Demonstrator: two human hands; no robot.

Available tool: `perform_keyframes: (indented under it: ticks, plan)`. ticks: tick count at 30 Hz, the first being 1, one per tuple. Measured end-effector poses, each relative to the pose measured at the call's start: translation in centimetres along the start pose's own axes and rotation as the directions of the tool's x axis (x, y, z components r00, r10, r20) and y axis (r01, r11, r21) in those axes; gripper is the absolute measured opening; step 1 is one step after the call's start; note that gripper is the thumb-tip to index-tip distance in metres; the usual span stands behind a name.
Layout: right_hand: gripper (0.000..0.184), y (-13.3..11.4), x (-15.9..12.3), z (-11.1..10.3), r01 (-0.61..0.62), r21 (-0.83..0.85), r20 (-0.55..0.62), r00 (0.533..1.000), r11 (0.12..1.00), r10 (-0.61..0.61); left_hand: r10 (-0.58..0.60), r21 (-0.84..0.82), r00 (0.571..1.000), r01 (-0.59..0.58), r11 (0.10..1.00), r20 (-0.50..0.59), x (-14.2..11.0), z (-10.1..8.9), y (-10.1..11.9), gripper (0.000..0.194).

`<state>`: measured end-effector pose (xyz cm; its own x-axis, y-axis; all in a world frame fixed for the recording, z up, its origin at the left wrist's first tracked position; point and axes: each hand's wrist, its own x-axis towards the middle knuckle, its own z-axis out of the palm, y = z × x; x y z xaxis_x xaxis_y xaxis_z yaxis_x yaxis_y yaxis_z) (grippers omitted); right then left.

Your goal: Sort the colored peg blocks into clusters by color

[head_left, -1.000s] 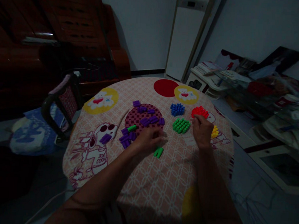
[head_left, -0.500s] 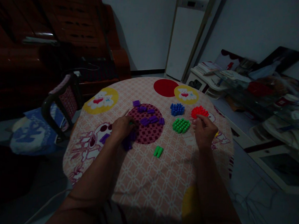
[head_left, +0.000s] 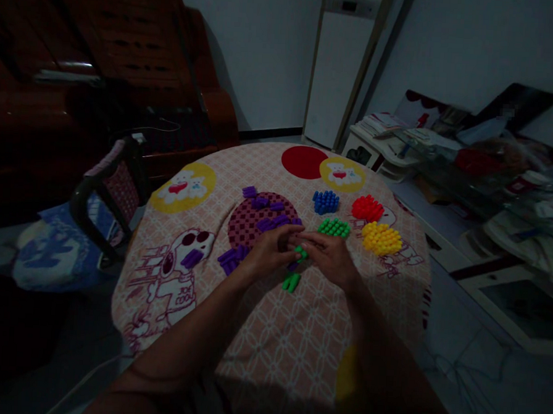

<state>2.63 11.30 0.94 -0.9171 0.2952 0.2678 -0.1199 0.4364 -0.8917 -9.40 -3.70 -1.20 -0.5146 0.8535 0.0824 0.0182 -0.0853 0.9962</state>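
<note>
My left hand (head_left: 272, 251) and my right hand (head_left: 332, 258) meet above the near middle of the table, fingers curled together. Between their fingertips shows a green plastic toy piece (head_left: 301, 252), partly hidden. A bit of purple (head_left: 292, 266) peeks out just beneath the left fingers; whether it is joined to the green one I cannot tell. A pair of green pieces (head_left: 292, 282) lies on the cloth right below. Left of my left hand is a pile of purple pieces (head_left: 230, 261), and more purple pieces (head_left: 275, 222) lie behind it.
Grouped pegs stand on the right: a blue cluster (head_left: 325, 202), a red cluster (head_left: 368, 207), a yellow cluster (head_left: 381, 238) and a green cluster (head_left: 335, 227). One purple piece (head_left: 191, 258) lies apart at left. A chair (head_left: 115, 192) stands beside the patterned tablecloth (head_left: 270, 336).
My left hand reached left to the purple pile and came back to the middle; the green piece that lay there is gone from it. My right hand moved left from the red cluster to join it.
</note>
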Motion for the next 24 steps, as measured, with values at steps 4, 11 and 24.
perform_keyframes:
  ticks: [4, 11, 24]
  plan:
    - [0.021, -0.21, -0.06, -0.13, -0.044, 0.052, 0.059, 0.997, 0.998, 0.041, -0.046, -0.08, 0.999, 0.045, 0.996, -0.008, -0.15, 0.51, 0.07, 0.068]
    - [0.027, 0.38, 0.23, -0.37, -0.248, 0.264, -0.024, 0.964, 0.932, 0.263, -0.074, -0.135, 0.997, 0.078, 0.988, 0.03, -0.12, 0.6, -0.06, 0.058]
    - [0.032, -0.29, 0.28, -0.64, -0.313, 0.312, 0.011, 0.945, 0.897, 0.326, -0.226, -0.191, 0.974, 0.226, 0.955, 0.026, -0.09, 0.49, 0.18, 0.045]
